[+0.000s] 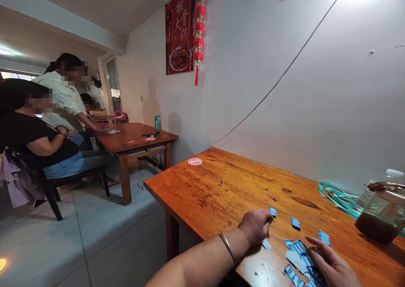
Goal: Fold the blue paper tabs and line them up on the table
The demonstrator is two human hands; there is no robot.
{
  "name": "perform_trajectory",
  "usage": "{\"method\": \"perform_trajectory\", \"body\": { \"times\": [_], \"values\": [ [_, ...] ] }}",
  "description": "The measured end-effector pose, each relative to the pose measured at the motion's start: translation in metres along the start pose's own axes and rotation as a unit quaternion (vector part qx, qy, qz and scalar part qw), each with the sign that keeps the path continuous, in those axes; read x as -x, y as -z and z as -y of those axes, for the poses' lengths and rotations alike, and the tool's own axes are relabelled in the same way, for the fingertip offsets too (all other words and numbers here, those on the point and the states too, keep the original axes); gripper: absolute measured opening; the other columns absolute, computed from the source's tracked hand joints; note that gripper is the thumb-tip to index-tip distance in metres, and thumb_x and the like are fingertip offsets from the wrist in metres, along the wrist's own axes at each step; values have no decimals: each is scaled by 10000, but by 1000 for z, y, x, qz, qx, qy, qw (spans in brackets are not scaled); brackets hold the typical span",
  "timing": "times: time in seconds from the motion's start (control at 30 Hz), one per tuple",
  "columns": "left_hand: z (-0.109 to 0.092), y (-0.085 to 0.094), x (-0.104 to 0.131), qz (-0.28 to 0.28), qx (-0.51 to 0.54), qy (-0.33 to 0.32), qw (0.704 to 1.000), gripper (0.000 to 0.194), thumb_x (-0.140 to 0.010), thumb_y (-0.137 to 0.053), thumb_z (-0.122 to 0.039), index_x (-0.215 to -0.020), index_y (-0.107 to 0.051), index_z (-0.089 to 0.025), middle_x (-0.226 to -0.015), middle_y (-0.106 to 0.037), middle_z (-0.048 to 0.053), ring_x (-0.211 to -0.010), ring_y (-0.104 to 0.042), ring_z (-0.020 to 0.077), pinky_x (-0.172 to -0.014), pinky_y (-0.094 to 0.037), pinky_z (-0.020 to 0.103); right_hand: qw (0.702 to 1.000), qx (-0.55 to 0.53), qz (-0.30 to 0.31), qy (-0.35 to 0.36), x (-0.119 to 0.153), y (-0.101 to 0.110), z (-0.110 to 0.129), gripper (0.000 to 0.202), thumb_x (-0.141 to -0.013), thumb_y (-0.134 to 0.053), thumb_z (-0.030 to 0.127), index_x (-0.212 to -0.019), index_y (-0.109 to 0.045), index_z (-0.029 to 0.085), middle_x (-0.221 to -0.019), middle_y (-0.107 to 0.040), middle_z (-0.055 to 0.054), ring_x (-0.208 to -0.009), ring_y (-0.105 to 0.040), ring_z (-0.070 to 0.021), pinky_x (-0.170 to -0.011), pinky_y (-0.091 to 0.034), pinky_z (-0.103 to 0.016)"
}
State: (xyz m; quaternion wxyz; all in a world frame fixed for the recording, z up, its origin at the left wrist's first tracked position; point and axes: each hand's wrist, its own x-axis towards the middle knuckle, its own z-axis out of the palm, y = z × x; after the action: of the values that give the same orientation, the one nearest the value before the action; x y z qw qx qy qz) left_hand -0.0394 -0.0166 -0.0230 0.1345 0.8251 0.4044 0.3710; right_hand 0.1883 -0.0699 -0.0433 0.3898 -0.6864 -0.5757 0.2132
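My left hand (255,226), with a metal bangle on the wrist, rests near the table's front edge. Its fingers are curled in and pressed together; whatever they hold is hidden. Just beyond its fingertips lies a small blue-and-white printed piece (273,212), and a pale piece (266,245) lies below the hand. At the lower right, my right hand (337,265) has its thumb and fingers apart over a loose pile of blue-and-white pieces (297,257), partly covering it. Two single pieces lie apart, one in the middle (295,223) and another (324,237) beside the right fingers.
The wooden table (202,190) meets the wall. A jug of dark liquid (381,223) and a coil of turquoise strap (338,198) stand at its right. A pink round sticker (195,161) marks the far corner. Two people are at another table (136,141) on the left.
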Motion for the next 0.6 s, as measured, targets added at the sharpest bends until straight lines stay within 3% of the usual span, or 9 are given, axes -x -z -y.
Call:
{"method": "perform_trajectory", "body": {
  "times": [0.13, 0.33, 0.5, 0.6],
  "values": [
    [0, -4, -2, -10, 48, 25, 999, 236, -712, -425, -138, -870, -587, -203, -815, -642, 10, -734, -569, 131, -651, -415, 206, 1000, -7, -8, 14, -3, -1, -7, 502, -589, -522, 490, -1003, -605, 221, -824, -706, -36, -812, -637, -236, -633, -492, -266],
    [-12, -13, -19, -30, 162, 22, 986, 279, -695, -427, -113, -902, -596, -196, -794, -646, -6, -712, -570, 104, -649, -422, 183, 999, -43, -10, 22, 1, -1, 3, 319, -560, -570, 478, -732, -666, 228, -777, -703, -24, -768, -638, -224, -621, -498, -239],
    [-9, -13, -23, -66, 189, 54, 978, 224, -697, -436, -102, -779, -629, -179, -719, -617, -1, -691, -552, 106, -662, -421, 198, 995, -85, -29, 43, 8, -2, 16, 312, -615, -562, 449, -771, -677, 205, -789, -696, -40, -765, -623, -214, -666, -487, -259],
    [-2, -10, -20, -81, 196, 61, 975, 188, -709, -457, -134, -764, -633, -169, -804, -587, 29, -770, -531, 122, -712, -412, 222, 989, -137, -47, 33, 9, -1, 21, 295, -627, -564, 425, -769, -680, 194, -799, -678, -56, -783, -607, -213, -673, -478, -279]
  ]
}}
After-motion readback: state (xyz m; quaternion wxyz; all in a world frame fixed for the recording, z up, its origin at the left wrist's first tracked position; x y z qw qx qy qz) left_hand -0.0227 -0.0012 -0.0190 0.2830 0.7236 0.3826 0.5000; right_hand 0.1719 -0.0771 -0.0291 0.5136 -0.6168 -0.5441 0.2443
